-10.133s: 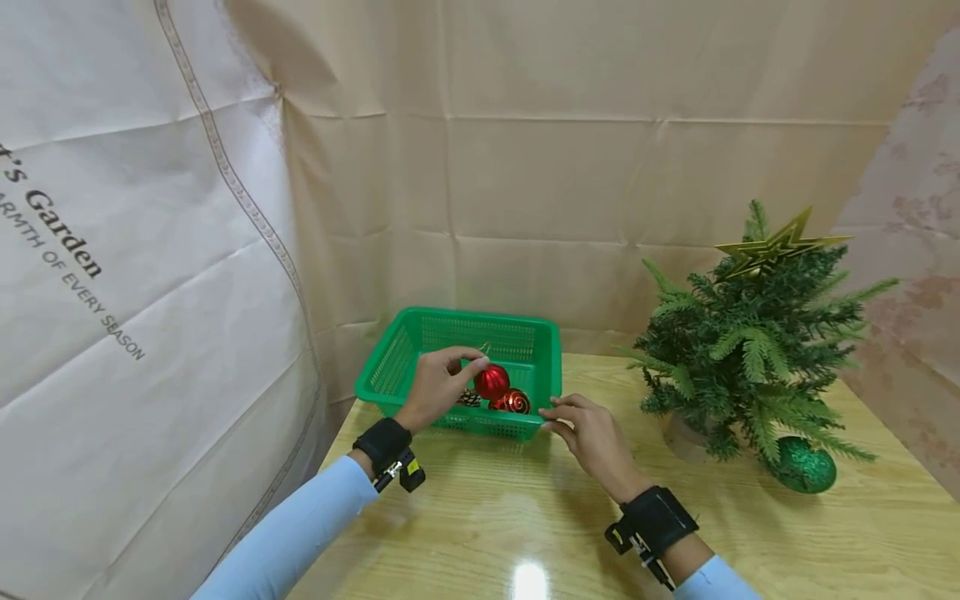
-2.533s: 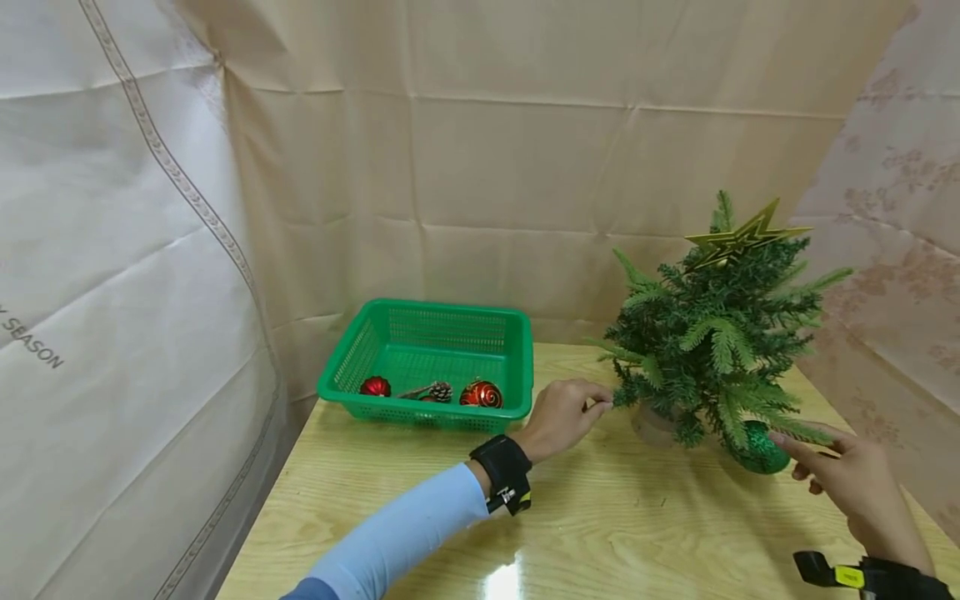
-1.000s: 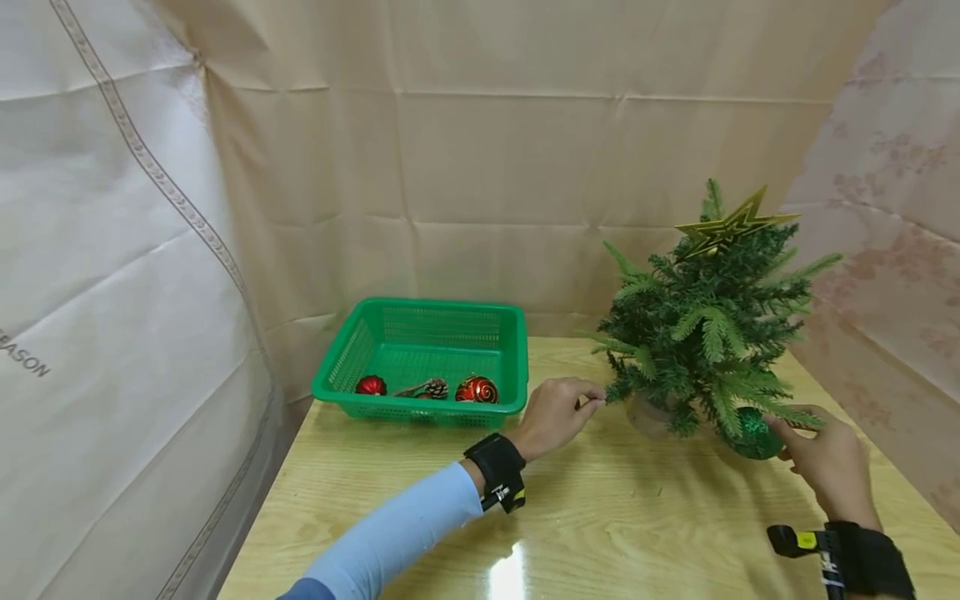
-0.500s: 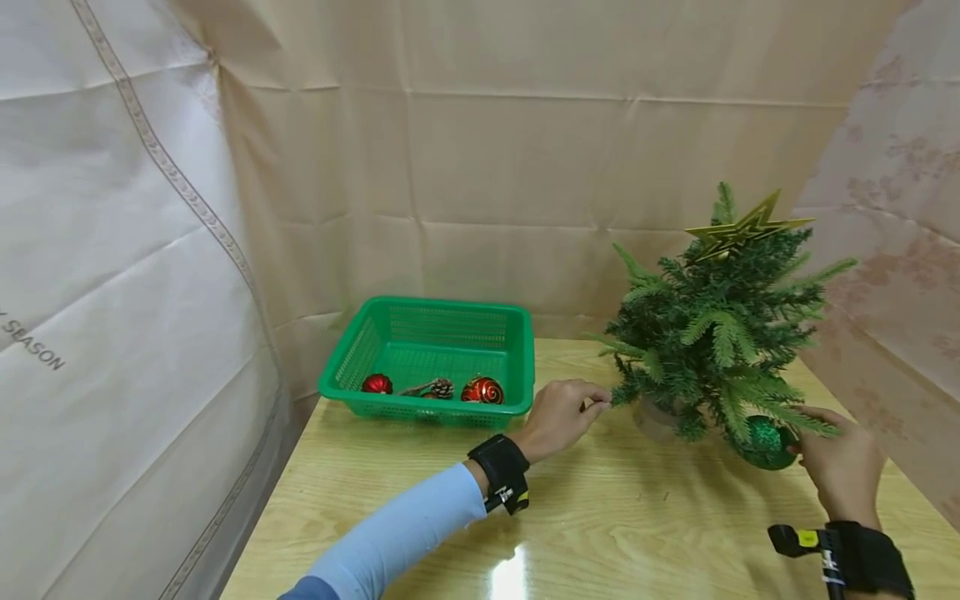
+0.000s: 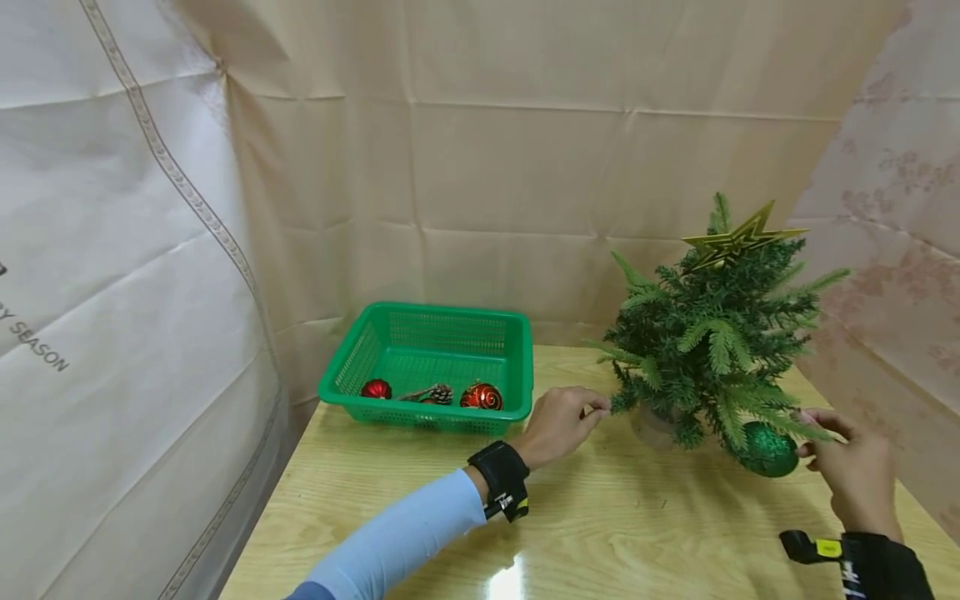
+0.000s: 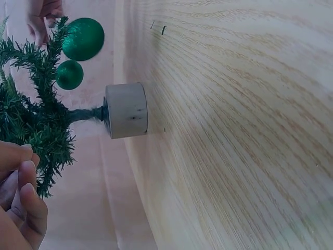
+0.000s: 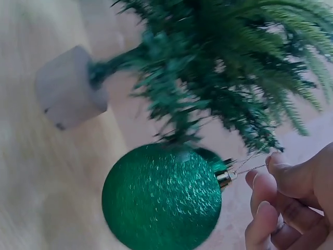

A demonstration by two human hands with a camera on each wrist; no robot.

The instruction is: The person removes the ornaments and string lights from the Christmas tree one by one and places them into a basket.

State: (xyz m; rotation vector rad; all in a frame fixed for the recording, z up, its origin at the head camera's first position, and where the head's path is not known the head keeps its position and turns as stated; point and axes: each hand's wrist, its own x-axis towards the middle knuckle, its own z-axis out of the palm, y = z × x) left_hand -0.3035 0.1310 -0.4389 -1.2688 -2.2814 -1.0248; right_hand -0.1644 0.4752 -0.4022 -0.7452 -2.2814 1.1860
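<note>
A small artificial Christmas tree (image 5: 712, 333) stands on the table, a gold star (image 5: 738, 237) at its top. My left hand (image 5: 558, 425) pinches the tip of a low left branch (image 6: 49, 172) between thumb and fingertips. On the right side, a glittery green bauble (image 7: 161, 198) hangs low by the branches. My right hand (image 5: 855, 471) pinches the thin gold loop above the bauble's gold cap (image 7: 225, 178), close to a branch tip. A smaller green bauble (image 6: 69, 75) shows beside it in the left wrist view, mostly hidden in the right wrist view.
Left of the tree is a green plastic basket (image 5: 435, 310). In it lie a ridged red bauble (image 5: 376, 389), a pine cone (image 5: 441, 393) and a red bauble with gold swirls (image 5: 482, 396). Cloth hangs behind and at both sides of the wooden table (image 5: 585, 533).
Earlier, my left hand held the ridged red bauble over the basket; now it pinches a branch. My right hand has gone from the basket rim to the green bauble, lately shifting slightly around its loop.
</note>
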